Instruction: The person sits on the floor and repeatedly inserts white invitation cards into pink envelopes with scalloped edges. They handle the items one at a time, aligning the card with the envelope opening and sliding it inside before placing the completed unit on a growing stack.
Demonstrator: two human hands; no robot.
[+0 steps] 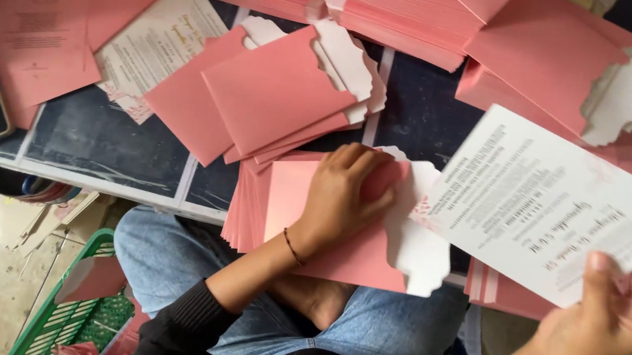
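left hand point(344, 197) pressed flat on top pink envelope point(332, 241) of stack | right hand point(616, 316) pinching white printed card point(564, 206) | dark tiled surface point(108, 146)

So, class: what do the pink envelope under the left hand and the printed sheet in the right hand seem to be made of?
Pink envelope: probably matte paper, white inside, with a thin scalloped flap; no gloss shows. Printed sheet: apparently stiffer white card or heavy paper, since it stays flat while held at one edge.
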